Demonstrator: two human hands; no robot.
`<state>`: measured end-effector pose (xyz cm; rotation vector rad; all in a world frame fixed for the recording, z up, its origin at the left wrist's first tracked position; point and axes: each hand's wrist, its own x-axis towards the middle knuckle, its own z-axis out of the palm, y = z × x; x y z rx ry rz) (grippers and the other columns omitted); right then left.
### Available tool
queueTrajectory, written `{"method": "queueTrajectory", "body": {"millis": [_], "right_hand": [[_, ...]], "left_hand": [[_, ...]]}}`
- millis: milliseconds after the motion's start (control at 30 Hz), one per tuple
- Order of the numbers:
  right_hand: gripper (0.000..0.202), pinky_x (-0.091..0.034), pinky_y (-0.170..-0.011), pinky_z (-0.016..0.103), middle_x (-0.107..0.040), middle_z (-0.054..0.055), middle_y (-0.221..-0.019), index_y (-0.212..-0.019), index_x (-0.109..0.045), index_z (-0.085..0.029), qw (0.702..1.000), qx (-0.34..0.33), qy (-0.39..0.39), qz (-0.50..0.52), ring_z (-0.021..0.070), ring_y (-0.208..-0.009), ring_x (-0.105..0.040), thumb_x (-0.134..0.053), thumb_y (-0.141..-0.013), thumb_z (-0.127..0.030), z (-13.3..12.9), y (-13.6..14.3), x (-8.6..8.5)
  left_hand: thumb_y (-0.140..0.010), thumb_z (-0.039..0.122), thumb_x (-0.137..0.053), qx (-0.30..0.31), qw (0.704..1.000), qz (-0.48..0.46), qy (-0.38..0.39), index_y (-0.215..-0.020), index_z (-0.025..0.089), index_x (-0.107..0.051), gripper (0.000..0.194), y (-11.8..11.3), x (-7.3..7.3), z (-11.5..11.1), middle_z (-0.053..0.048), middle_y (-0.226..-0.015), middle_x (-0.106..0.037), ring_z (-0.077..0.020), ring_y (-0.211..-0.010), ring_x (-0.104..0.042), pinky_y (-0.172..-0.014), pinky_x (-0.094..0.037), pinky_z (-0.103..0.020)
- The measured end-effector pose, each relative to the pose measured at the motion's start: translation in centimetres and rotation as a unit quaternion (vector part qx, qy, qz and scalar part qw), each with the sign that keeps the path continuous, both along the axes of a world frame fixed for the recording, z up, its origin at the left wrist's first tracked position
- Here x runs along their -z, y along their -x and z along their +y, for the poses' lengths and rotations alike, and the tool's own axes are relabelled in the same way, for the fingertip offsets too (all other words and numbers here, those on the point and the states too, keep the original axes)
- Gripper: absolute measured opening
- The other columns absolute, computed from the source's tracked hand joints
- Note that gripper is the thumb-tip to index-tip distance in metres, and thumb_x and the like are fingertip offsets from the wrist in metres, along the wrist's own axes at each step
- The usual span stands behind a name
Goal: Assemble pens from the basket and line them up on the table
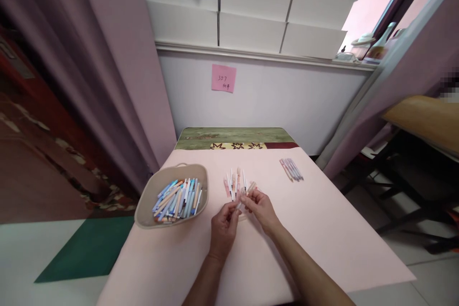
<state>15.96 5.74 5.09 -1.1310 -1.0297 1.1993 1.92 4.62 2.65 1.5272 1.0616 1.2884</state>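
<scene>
My left hand (224,224) is closed, thumb and fingers pinching one end of a slim, pale see-through piece (239,204), perhaps a pen barrel. At its other end my right hand (264,208) is closed too, with a beige-pink pen part (251,187) sticking up between the fingers. Too small to make out is whether the two pieces are joined. Just beyond both hands lies a spread of pen parts (233,180), pink, beige and white with dark tips. Partly hidden below the hands is a pale round rim (244,217).
To the left stands a beige basket (143,208) filled with blue, white and tan pens (181,201). Several pens (291,169) lie side by side at the right on the pink-covered table (322,239). A pink note (224,78) is on the wall behind; a dark stool (401,177) stands right.
</scene>
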Motion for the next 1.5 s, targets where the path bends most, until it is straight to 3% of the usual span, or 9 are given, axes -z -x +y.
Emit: {"method": "queueTrajectory", "body": {"millis": [233, 367, 567, 700, 900, 1100, 1267, 1367, 1500], "right_hand": [[0.036, -0.046, -0.086, 0.033, -0.068, 0.004, -0.101, -0.099, -0.069, -0.022, 0.998, -0.045, -0.025, 0.032, 0.0201, -0.095, -0.060, -0.072, -0.073, -0.046, -0.6, -0.1, -0.8], [0.030, -0.047, -0.080, 0.034, -0.069, 0.003, -0.079, -0.072, -0.068, -0.018, 1.000, 0.003, -0.002, 0.020, 0.0200, -0.080, -0.061, -0.079, -0.065, -0.045, -0.6, 0.0, -0.5], [0.036, -0.046, -0.086, 0.037, -0.070, 0.004, -0.092, -0.099, -0.069, -0.022, 0.997, -0.050, -0.024, 0.054, 0.0210, -0.088, -0.062, -0.074, -0.071, -0.045, -0.8, -0.1, -0.5], [0.030, -0.048, -0.071, 0.031, -0.065, 0.000, -0.068, -0.068, -0.065, -0.018, 0.999, -0.003, 0.002, 0.043, 0.0160, -0.066, -0.059, -0.080, -0.063, -0.043, -0.7, 0.1, -0.5], [0.039, -0.049, -0.076, 0.031, -0.068, 0.004, -0.090, -0.101, -0.067, -0.022, 0.996, -0.065, -0.022, 0.060, 0.0190, -0.084, -0.062, -0.076, -0.069, -0.044, -1.0, 0.4, -1.0], [0.033, -0.047, -0.062, 0.029, -0.063, 0.000, -0.064, -0.066, -0.061, -0.019, 1.000, 0.017, 0.010, 0.012, 0.0153, -0.061, -0.056, -0.081, -0.059, -0.044, -0.7, 0.7, -0.2], [0.037, -0.048, -0.082, 0.033, -0.069, 0.005, -0.097, -0.100, -0.067, -0.023, 0.997, -0.045, -0.043, 0.039, 0.0201, -0.091, -0.062, -0.073, -0.072, -0.046, -1.3, 0.5, -0.9], [0.031, -0.048, -0.077, 0.032, -0.069, 0.003, -0.083, -0.086, -0.070, -0.020, 0.998, -0.045, -0.024, 0.036, 0.0192, -0.079, -0.062, -0.074, -0.070, -0.046, -1.2, 0.5, -0.7], [0.033, -0.046, -0.061, 0.028, -0.060, -0.002, -0.060, -0.064, -0.061, -0.019, 0.998, 0.055, 0.002, -0.004, 0.0150, -0.058, -0.054, -0.082, -0.059, -0.043, -0.5, 0.7, 0.3]], "left_hand": [[-0.085, 0.033, -0.057, 0.006, 1.000, 0.002, -0.005, -0.098, 0.017, -0.065, 0.022, 0.1, 0.0, -0.1, -0.004, -0.077, -0.070, -0.0147, -0.063, -0.061, -0.058, -0.049, -0.024], [-0.084, 0.032, -0.058, 0.011, 1.000, 0.002, -0.014, -0.098, 0.017, -0.065, 0.022, 0.1, 0.0, -0.1, -0.005, -0.079, -0.071, -0.0162, -0.068, -0.064, -0.061, -0.050, -0.024], [-0.085, 0.033, -0.057, 0.006, 1.000, 0.006, -0.013, -0.097, 0.017, -0.065, 0.021, 0.1, -0.1, -0.1, -0.004, -0.079, -0.070, -0.0152, -0.067, -0.063, -0.061, -0.050, -0.024], [-0.084, 0.032, -0.059, 0.004, 1.000, 0.008, -0.020, -0.094, 0.017, -0.065, 0.020, 0.0, 0.0, -0.1, -0.001, -0.071, -0.066, -0.0141, -0.063, -0.059, -0.059, -0.048, -0.023], [-0.085, 0.031, -0.058, 0.015, 1.000, 0.000, -0.018, -0.098, 0.016, -0.064, 0.021, 0.1, -0.1, -0.1, -0.002, -0.075, -0.066, -0.0141, -0.065, -0.059, -0.061, -0.048, -0.023], [-0.082, 0.033, -0.062, 0.000, 1.000, 0.007, -0.021, -0.091, 0.017, -0.064, 0.019, -0.1, -0.6, -0.2, 0.000, -0.068, -0.064, -0.0131, -0.061, -0.057, -0.059, -0.048, -0.022], [-0.083, 0.033, -0.061, 0.008, 1.000, -0.008, -0.019, -0.093, 0.017, -0.064, 0.020, 0.0, -0.5, -0.1, -0.002, -0.073, -0.067, -0.0141, -0.065, -0.060, -0.061, -0.049, -0.023], [-0.082, 0.033, -0.062, 0.003, 1.000, -0.003, -0.021, -0.092, 0.017, -0.065, 0.019, -0.1, -0.4, -0.1, -0.003, -0.077, -0.069, -0.0149, -0.067, -0.062, -0.064, -0.050, -0.024], [-0.081, 0.036, -0.063, -0.005, 1.000, 0.016, -0.023, -0.097, 0.017, -0.068, 0.025, -0.2, -0.2, 0.0, -0.005, -0.080, -0.070, -0.0184, -0.074, -0.065, -0.070, -0.053, -0.028]]}}
